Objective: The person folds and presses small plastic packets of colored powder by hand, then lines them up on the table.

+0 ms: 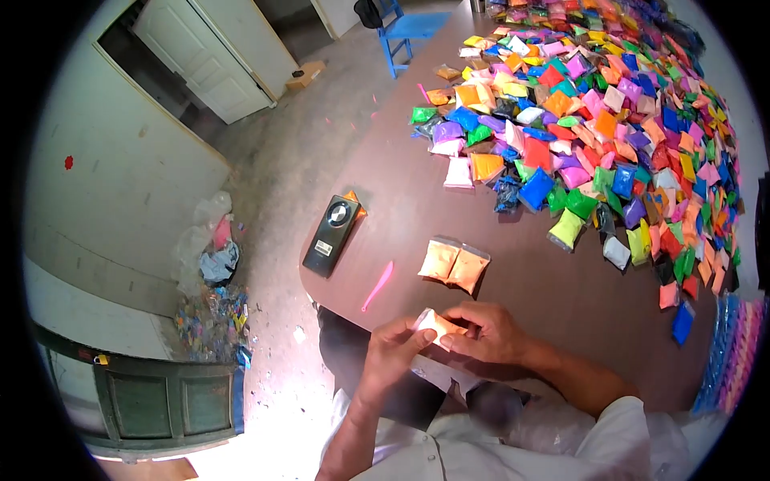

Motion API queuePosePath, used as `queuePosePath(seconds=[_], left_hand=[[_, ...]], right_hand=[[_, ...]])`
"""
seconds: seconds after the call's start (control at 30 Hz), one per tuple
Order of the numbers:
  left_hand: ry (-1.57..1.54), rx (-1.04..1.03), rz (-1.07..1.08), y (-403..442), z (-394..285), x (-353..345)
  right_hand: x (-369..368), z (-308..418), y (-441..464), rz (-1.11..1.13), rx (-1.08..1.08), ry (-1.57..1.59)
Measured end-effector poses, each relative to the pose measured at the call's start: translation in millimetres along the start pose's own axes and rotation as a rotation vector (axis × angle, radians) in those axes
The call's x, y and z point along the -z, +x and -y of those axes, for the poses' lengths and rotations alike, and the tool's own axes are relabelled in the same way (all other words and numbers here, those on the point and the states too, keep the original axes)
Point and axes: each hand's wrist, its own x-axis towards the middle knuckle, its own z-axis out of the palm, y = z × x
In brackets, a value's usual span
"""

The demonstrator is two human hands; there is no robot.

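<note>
I have both hands working close together at the near edge of the worktop [389, 224]. The left hand [393, 346] pinches one side of a small orange packet [430, 323], its thumb laid across the upper face. The right hand [495, 333] pinches the opposite side, thumb and curled fingers meeting on it. The fingers cover much of that packet and glare whitens its upper corner, so I can't be sure whether its seal is open or closed.

To handle it well, I'd keep the thumbs light on the filled middle and take the strain at the flat margins, since thin film would probably split under a hard squeeze. I'd also bring it a little further in from the edge, so a slip lands on the worktop rather than the lap. A pair of orange packets [468, 268] lies flat just beyond the hands, side by side, with clear strips along their tops; a pink plastic knife [378, 286] lies to their left.

As for writing, the black phone [339, 232] carries a pale sticker [323, 248], but its print is too small for me to read. I can make out no brand or lettering on the orange packets, nor on the heap of coloured packets [536, 154] beyond.
</note>
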Motion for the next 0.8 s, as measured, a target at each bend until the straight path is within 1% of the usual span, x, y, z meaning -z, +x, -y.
queuePosePath(seconds=[0.07,0.2,0.27,0.3,0.33,0.4,0.47,0.53,0.6,0.67,0.73,0.8], left_hand=[[-0.024,-0.029,0.072,1.0,1.5,-0.3],[-0.083,0.042,0.012,1.1,-18.8,-16.6],[-0.068,0.005,0.040,1.1,-22.5,-17.0],[0.060,0.039,0.052,1.4,-19.2,-13.9],[0.072,0.033,0.047,0.9,-16.4,-15.7],[0.013,0.022,0.058,3.0,-14.5,-14.2],[-0.022,0.000,0.032,3.7,-9.9,-14.9],[-0.010,-0.032,0.056,5.3,-4.3,-11.1],[0.012,-0.020,0.056,4.9,-2.3,-8.9],[0.035,-0.015,0.061,5.5,-2.1,-10.0],[0.057,-0.020,0.062,3.7,-11.5,-15.8],[-0.003,-0.019,0.052,2.0,-18.0,-20.5]], right_hand=[[0.5,-1.6,-0.5,-0.010,-0.003,0.026],[2.3,-5.9,0.1,0.023,-0.038,0.086],[-3.0,-12.1,-1.6,-0.040,-0.063,0.277],[0.5,-5.0,-0.1,-0.026,-0.098,0.243],[1.0,0.0,0.1,-0.051,-0.085,0.251],[-4.5,-1.8,1.2,-0.108,-0.037,0.339],[-6.0,-2.2,1.0,-0.078,-0.033,0.356],[-4.7,-6.6,2.8,-0.054,-0.018,0.365],[-5.3,-14.7,1.3,-0.055,0.011,0.293],[-3.8,-9.9,0.7,-0.026,-0.036,0.339],[-3.9,-10.0,0.2,-0.066,-0.062,0.422],[-4.7,-13.1,1.0,-0.082,-0.037,0.416]])
